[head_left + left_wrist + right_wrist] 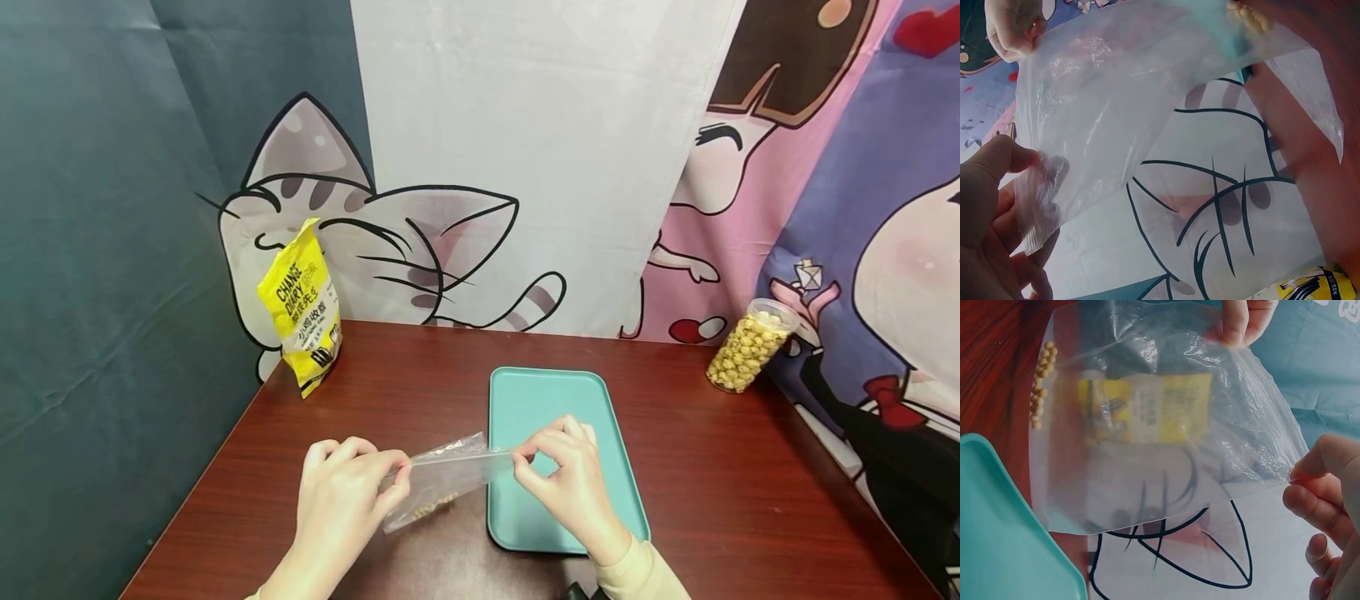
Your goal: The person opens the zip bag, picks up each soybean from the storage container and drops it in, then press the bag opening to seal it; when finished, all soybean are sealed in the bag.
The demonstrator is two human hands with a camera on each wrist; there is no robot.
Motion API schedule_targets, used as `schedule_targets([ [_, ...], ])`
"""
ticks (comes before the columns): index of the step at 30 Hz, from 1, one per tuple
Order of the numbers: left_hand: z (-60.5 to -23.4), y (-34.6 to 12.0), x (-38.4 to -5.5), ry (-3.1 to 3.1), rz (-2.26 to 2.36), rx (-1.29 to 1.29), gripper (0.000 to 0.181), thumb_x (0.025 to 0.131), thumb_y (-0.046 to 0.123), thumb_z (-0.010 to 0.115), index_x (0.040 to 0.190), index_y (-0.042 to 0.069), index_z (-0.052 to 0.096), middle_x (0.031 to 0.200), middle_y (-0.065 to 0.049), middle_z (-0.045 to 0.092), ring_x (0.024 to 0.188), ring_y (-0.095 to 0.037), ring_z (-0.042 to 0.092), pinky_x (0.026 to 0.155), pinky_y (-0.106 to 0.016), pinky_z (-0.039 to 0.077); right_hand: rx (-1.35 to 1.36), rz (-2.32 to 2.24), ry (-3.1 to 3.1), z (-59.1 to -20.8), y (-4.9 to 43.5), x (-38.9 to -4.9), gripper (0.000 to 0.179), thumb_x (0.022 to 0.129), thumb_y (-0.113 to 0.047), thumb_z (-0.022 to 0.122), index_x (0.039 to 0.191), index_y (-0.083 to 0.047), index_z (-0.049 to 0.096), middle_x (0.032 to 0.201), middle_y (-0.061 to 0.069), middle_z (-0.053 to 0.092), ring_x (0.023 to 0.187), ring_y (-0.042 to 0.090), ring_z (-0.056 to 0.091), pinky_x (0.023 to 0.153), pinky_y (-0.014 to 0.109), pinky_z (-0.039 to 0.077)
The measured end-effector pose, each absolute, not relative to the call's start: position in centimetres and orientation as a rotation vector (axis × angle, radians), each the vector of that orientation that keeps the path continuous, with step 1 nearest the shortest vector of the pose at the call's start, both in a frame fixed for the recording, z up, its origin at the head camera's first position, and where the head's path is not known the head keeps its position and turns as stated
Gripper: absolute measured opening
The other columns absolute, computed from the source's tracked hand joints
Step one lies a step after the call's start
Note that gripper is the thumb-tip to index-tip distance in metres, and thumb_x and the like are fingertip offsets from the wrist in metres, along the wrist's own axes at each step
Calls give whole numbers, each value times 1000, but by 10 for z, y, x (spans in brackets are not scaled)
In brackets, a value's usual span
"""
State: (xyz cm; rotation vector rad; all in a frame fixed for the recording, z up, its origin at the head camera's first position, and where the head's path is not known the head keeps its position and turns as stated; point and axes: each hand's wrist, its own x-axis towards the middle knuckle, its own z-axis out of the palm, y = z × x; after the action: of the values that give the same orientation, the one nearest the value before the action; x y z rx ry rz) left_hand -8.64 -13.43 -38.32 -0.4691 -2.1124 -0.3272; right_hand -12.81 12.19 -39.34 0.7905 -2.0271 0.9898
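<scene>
A clear plastic zip bag (450, 472) is stretched between both hands above the table. Small round yellowish beans, which look like soybeans (1040, 387), lie in a line along its bottom fold. My left hand (345, 492) pinches one end of the bag's top edge between thumb and fingers. At the opposite end of that edge, my right hand (566, 475) pinches the corner with thumb and forefinger. In the left wrist view, the left thumb (1007, 153) presses on the ribbed top strip. Whether the zip is sealed I cannot tell.
Below and beside the right hand lies a teal tray (547, 396) on the brown wooden table (420, 375). A yellow snack bag (302, 308) stands at the back left. The clear jar (752, 346) of yellow round pieces is at the back right. Cartoon-printed cloth (465, 125) hangs behind.
</scene>
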Motion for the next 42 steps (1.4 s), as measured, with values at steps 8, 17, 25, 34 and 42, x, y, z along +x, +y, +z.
schedule_targets([
  [8,-383,-137,-84,-2147,-321,-450,19,78,23,52,69,21,68,51,14,55,62,-10,52,67,-39,34,798,979,-2002,-396,124,-130,22,65,-3,68,66,-25,66,62,-21,58,68,4,40,74,29,28],
  [17,-381,-143,-83,-2153,-307,-422,24,82,26,49,69,21,69,51,14,56,63,-10,52,67,-39,34,797,988,-2006,-395,124,-129,21,65,-3,68,65,-24,66,63,-20,58,68,4,40,75,29,27],
  [25,-380,-148,-82,-2154,-314,-402,27,83,27,47,69,21,70,51,14,56,62,-10,52,68,-39,34,803,1001,-1989,-395,122,-130,20,65,-3,68,66,-23,66,63,-19,58,69,5,40,76,30,27],
  [34,-384,-154,-82,-2150,-327,-394,27,84,29,48,70,22,70,51,12,56,62,-11,52,67,-40,34,793,1012,-1992,-397,122,-130,23,65,-2,66,65,-25,64,63,-19,59,70,4,42,78,31,28],
  [42,-388,-158,-82,-2150,-340,-378,28,85,30,47,70,21,70,51,12,57,62,-11,52,67,-41,33,814,1030,-1983,-399,122,-129,22,65,0,66,65,-22,66,63,-17,58,72,7,45,95,41,32],
])
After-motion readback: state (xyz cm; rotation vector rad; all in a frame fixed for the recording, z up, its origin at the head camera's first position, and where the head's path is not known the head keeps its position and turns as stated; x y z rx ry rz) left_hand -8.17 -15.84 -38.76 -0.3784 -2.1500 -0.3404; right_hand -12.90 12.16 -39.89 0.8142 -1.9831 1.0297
